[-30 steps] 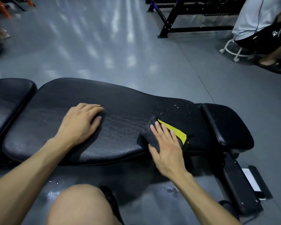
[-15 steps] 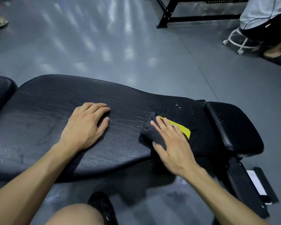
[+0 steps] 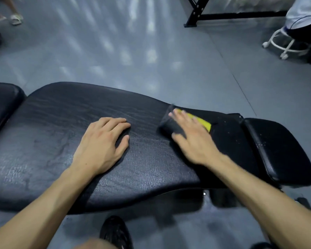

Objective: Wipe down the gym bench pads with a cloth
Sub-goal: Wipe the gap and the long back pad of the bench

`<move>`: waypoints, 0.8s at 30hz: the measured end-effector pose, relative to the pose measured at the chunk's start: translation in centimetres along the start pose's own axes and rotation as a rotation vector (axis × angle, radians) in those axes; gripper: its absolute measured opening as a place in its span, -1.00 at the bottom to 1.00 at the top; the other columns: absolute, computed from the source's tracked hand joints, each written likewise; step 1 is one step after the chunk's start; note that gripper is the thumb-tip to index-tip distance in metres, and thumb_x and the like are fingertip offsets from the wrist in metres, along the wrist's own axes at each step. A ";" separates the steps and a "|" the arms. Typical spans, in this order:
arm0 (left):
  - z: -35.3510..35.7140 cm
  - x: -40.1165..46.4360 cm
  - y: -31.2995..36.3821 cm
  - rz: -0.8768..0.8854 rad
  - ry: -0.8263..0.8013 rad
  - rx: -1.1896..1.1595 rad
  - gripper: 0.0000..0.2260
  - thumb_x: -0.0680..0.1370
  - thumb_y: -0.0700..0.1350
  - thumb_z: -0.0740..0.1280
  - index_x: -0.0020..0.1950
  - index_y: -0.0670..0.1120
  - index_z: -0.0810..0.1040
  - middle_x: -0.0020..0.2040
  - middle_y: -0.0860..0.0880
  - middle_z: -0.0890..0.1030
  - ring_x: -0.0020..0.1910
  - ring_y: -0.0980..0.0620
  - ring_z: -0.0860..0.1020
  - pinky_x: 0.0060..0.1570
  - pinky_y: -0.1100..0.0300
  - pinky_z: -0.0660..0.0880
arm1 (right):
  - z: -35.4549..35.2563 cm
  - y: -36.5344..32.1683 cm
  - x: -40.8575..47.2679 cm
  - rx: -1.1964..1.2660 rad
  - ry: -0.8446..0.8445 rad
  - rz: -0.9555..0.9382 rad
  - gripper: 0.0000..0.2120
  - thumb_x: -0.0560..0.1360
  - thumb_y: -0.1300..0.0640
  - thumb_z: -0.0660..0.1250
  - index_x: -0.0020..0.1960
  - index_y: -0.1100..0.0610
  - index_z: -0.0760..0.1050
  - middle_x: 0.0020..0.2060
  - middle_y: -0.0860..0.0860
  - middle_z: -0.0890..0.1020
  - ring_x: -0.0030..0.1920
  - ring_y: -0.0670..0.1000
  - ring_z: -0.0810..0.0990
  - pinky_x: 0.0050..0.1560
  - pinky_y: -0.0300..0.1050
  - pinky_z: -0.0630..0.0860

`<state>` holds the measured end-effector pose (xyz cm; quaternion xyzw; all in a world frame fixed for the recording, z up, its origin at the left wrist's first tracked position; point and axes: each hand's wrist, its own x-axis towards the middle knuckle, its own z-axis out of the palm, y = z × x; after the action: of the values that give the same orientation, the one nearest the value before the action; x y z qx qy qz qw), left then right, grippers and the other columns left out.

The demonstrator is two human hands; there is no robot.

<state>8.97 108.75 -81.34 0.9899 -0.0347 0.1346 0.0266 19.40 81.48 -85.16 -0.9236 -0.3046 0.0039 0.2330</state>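
Note:
A long black bench pad [image 3: 57, 141] with a wrinkled surface runs across the view. My right hand [image 3: 192, 139] lies flat on a dark grey cloth [image 3: 169, 123] with a yellow stripe, pressing it onto the pad near its right end; the hand is motion-blurred. My left hand [image 3: 101, 146] rests palm down on the middle of the pad, fingers spread, holding nothing. A smaller black pad [image 3: 278, 151] adjoins at the right, with white specks on it. Another black pad [image 3: 2, 103] shows at the left edge.
Grey floor surrounds the bench. A black steel frame [image 3: 197, 13] stands at the back right. A seated person on a white wheeled stool [image 3: 284, 44] is at the far right. Someone's feet in sandals [image 3: 14, 18] are at the back left. My black shoe [image 3: 115, 232] is below the bench.
My right hand has slid the cloth away from me, from the near edge toward the far edge of the pad. My left hand stays put. The camera has shifted.

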 end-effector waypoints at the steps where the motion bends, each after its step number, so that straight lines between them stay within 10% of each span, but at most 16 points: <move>1: 0.0 0.0 0.1 0.000 0.000 0.003 -0.64 0.60 0.09 0.20 0.31 0.00 0.59 0.34 0.06 0.58 0.32 -0.06 0.49 0.26 -0.02 0.41 | -0.3 1.0 2.0 0.005 0.026 0.127 -0.40 0.64 -0.05 0.12 0.63 0.00 0.05 0.62 -0.04 0.08 0.62 -0.04 -0.01 0.61 0.03 -0.09; 5: 0.1 0.1 0.1 -0.008 -0.009 0.016 -0.64 0.60 0.09 0.20 0.32 0.01 0.58 0.34 0.08 0.58 0.33 -0.04 0.47 0.28 -0.01 0.41 | 0.6 -0.6 7.5 -0.053 0.061 0.404 -0.41 0.65 -0.09 0.01 0.64 0.06 0.06 0.63 0.02 0.11 0.63 0.04 0.01 0.60 0.11 -0.12; 12: -0.1 -0.1 0.3 -0.021 -0.030 0.022 -0.63 0.61 0.10 0.19 0.34 0.02 0.56 0.36 0.09 0.56 0.34 -0.02 0.46 0.30 0.02 0.40 | 0.6 -3.9 3.0 0.058 0.001 -0.068 -0.40 0.64 -0.07 0.13 0.64 0.01 0.09 0.62 -0.03 0.12 0.62 -0.04 0.02 0.60 -0.05 -0.14; 17: -0.2 0.1 0.3 -0.025 -0.038 0.017 -0.64 0.60 0.10 0.20 0.33 0.02 0.57 0.35 0.09 0.57 0.34 -0.02 0.47 0.30 0.01 0.40 | -0.4 1.1 8.1 0.056 0.063 0.465 -0.39 0.59 -0.14 0.00 0.49 0.17 0.35 0.50 0.14 0.39 0.51 0.12 0.29 0.56 0.06 0.06; 24: -0.7 0.1 0.6 -0.034 -0.051 0.000 -0.64 0.59 0.09 0.19 0.32 0.02 0.58 0.33 0.08 0.59 0.32 -0.03 0.47 0.27 0.00 0.40 | 0.4 -6.2 -3.0 0.144 -0.050 -0.215 -0.34 0.59 -0.07 0.20 0.63 0.00 0.10 0.61 -0.07 0.16 0.61 -0.09 0.02 0.59 -0.11 -0.19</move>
<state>8.83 108.16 -80.66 0.9935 -0.0183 0.1088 0.0281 13.43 84.36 -83.21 -0.8662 -0.4062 0.0236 0.2899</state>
